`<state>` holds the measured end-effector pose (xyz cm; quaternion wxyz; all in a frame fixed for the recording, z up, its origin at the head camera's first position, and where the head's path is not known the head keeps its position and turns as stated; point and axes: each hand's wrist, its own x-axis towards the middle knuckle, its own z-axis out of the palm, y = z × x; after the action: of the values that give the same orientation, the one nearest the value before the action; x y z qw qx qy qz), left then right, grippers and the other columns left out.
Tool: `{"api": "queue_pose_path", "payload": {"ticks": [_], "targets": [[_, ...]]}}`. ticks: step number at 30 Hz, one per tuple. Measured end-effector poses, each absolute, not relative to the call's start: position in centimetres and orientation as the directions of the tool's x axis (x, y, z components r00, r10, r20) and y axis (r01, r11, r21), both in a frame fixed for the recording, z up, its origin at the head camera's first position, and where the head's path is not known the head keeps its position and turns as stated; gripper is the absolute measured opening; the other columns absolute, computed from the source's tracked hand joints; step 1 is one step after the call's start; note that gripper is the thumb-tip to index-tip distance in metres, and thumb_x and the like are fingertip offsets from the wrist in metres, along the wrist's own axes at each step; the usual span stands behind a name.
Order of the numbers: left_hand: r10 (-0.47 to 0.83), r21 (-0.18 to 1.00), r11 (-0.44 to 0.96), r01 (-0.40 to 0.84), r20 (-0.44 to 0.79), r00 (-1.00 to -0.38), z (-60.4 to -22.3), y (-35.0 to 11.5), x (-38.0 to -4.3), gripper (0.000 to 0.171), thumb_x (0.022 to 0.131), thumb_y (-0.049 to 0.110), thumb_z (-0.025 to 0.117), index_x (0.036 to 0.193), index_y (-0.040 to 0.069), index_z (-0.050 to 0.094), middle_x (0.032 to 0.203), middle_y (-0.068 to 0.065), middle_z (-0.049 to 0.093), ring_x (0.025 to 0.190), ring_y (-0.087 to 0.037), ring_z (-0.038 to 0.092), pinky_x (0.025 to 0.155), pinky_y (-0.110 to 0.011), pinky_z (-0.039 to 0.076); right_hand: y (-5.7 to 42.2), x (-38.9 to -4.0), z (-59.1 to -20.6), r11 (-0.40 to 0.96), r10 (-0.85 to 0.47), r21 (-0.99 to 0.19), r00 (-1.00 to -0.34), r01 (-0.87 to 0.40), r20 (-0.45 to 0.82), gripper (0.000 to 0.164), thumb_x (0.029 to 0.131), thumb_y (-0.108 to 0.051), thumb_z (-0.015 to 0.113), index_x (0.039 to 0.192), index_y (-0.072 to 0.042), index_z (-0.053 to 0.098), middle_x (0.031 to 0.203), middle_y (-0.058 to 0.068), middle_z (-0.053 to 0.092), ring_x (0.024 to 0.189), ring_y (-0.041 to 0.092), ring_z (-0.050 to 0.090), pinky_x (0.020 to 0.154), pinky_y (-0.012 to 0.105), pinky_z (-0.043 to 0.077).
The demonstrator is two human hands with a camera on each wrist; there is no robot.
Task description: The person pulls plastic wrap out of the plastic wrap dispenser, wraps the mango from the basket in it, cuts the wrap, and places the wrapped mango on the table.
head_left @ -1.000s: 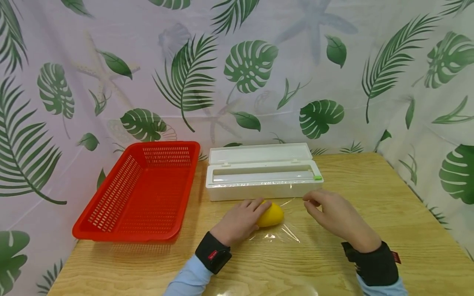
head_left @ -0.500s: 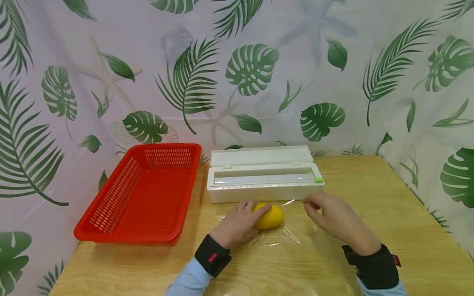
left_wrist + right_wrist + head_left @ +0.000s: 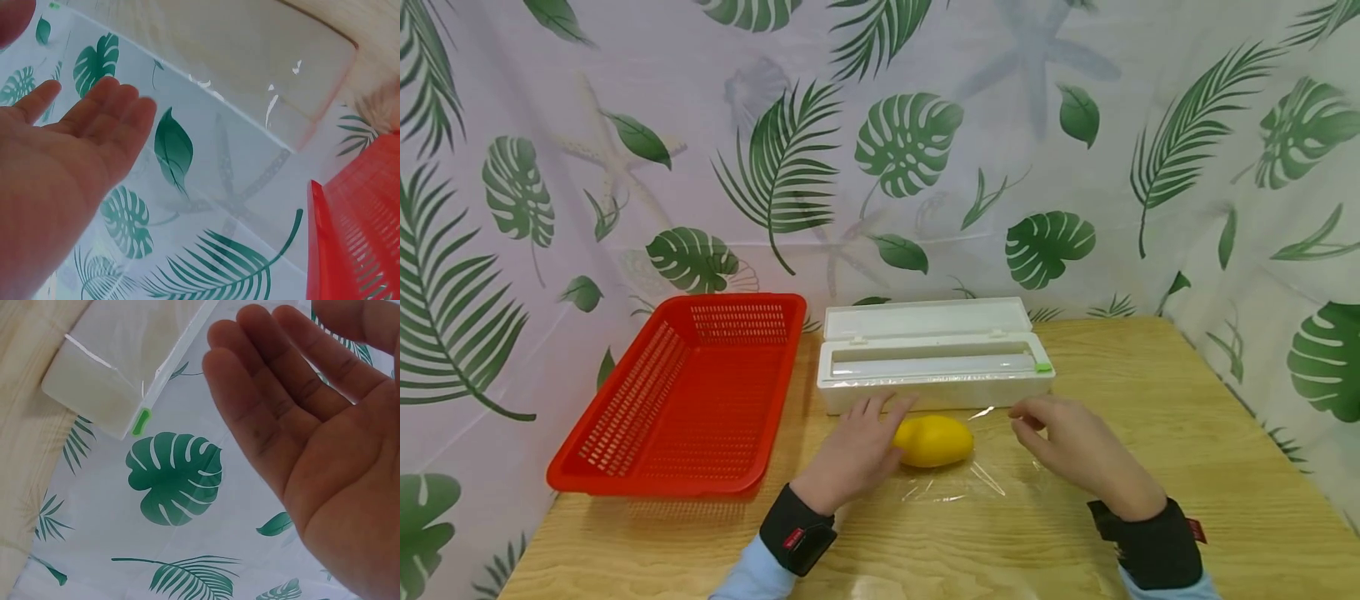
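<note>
A: Where's the yellow fruit (image 3: 936, 442) sitting?
B: It's lying just in front of the box (image 3: 936, 398), seemingly resting on the cling film (image 3: 988, 479) that's running out from there
A: Hands?
B: Left hand (image 3: 850, 458) is reaching in front of the box's left half, fingers extended, not grasping; can't tell if it's touching the fruit. Right hand (image 3: 1082, 454) is hanging loose in front of the box's right end, fingers softly bent, gripping nothing visible
A: What's mattering most here?
B: My call: keeping the fruit from rolling, lining it up lengthwise with the box, and easing fingers off gently
A: And the film?
B: Keeping it flat and slack-free in front of the box; dragging it could be wrinkling or sticking it to itself
</note>
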<state>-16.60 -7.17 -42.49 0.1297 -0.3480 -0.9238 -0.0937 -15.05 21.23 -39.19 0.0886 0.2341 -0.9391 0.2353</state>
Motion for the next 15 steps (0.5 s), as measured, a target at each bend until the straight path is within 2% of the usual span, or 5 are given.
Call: {"api": "queue_pose_path", "payload": {"ticks": [8,11,15], "targets": [[0.578,0.090,0.712,0.696,0.487,-0.655,-41.3,-8.5,-17.0,0.049,0.078,0.011,0.065,0.124,0.006,0.047,0.116,-0.021,0.054,0.105,-0.035,0.047,0.085,-0.048,0.047,19.7,-14.8,-38.9,0.749,-0.394,-0.427,-0.859,-0.507,0.328,0.014,0.087,-0.012,0.059,0.098,-0.008,0.066,0.089,0.005,0.068,0.080,0.016,0.060,0.068,0.042,0.054],[0.564,0.086,0.729,0.679,0.486,-0.668,-41.4,-8.8,-17.1,0.047,0.078,0.008,0.062,0.122,0.006,0.049,0.113,-0.020,0.055,0.100,-0.034,0.048,0.084,-0.046,0.048,18.6,-15.3,-39.4,0.734,-0.414,-0.413,-0.837,-0.540,0.358,0.017,0.086,-0.011,0.060,0.102,-0.006,0.064,0.095,0.008,0.067,0.084,0.020,0.059,0.069,0.043,0.053],[0.563,0.076,0.760,0.646,0.419,-0.712,-41.6,-8.9,-17.1,0.047,0.078,0.009,0.062,0.123,0.007,0.048,0.112,-0.018,0.056,0.098,-0.034,0.050,0.084,-0.045,0.049,17.0,-15.8,-40.4,0.701,-0.483,-0.355,-0.779,-0.618,0.400,0.029,0.082,-0.009,0.065,0.111,-0.005,0.060,0.107,0.014,0.060,0.095,0.027,0.055,0.076,0.046,0.052]]}}
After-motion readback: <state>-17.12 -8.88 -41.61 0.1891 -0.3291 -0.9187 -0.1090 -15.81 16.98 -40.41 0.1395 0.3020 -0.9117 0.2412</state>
